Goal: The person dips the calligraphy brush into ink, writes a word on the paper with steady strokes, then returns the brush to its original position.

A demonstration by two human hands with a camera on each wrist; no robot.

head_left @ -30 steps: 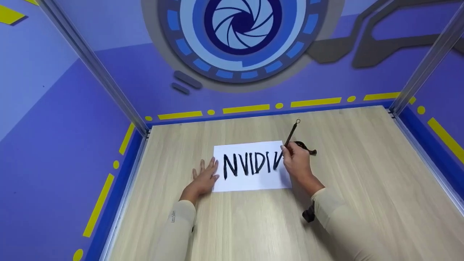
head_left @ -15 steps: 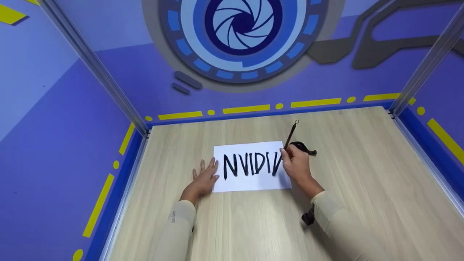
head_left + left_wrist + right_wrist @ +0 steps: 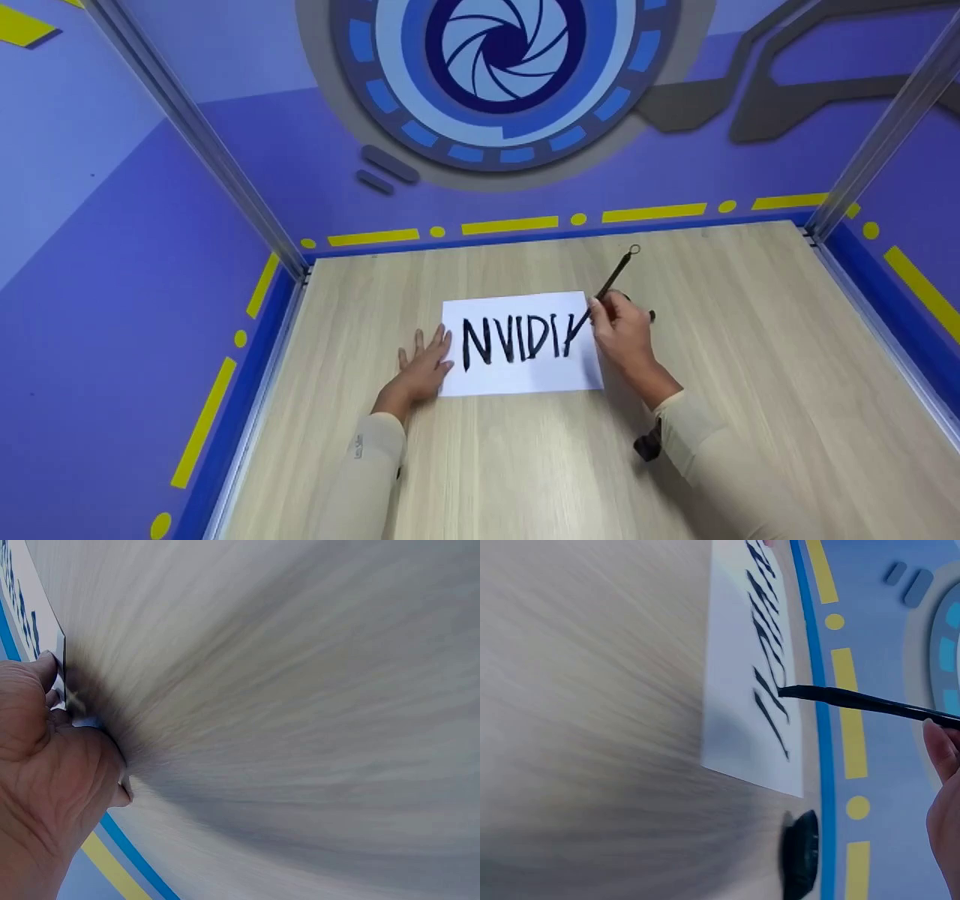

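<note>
A white sheet of paper [image 3: 517, 379] lies on the table with black painted letters [image 3: 476, 343] across it, reading roughly "NVIDI" plus a further slanted stroke. My left hand [image 3: 424, 367] rests at the sheet's left edge, fingers spread, fingertips on the paper. In the left wrist view, that hand [image 3: 52, 765] lies by the paper's corner. With thumb and fingers, my right hand [image 3: 624, 330] pinches a dark calligraphy brush [image 3: 613, 277] with a loop at its top end. The brush [image 3: 855, 700] points its black tip at the last letters; whether it touches the paper I cannot tell.
A black, glossy object [image 3: 801, 855], perhaps an ink dish, sits just right of the paper, mostly hidden behind my right hand in the head view. Blue and purple panels [image 3: 225, 150] with metal corner posts [image 3: 202, 142] enclose the wood-grain table [image 3: 510, 465].
The last slanted stroke grew downward, between the first two frames. Since then my right hand has shifted right, and the brush leans further right with its tip over that stroke. The left hand stayed still.
</note>
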